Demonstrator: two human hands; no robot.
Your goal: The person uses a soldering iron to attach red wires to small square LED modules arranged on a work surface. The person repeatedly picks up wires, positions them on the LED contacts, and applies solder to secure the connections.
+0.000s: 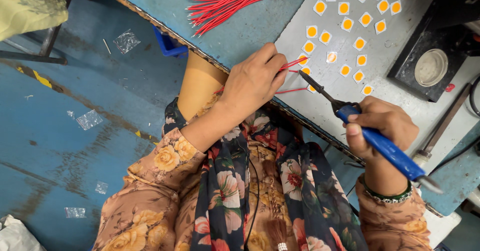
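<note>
Soldering iron (pixel 380 143) touching wire (pixel 292 89) (right-hand (pixel 382 126) grip).

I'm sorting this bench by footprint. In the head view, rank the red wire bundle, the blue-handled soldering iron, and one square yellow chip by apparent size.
Largest to smallest, as they look:
1. Blue-handled soldering iron, in the right hand; nearer the camera, so its lead is unsure.
2. Red wire bundle, nearly as long.
3. Square yellow chip, clearly smallest.

A blue bin (pixel 168 45) hangs under the tabletop (pixel 240 26); clear plastic scraps (pixel 89 119) litter the floor; a round, possibly metal dish (pixel 431 67) sits far right.
</note>
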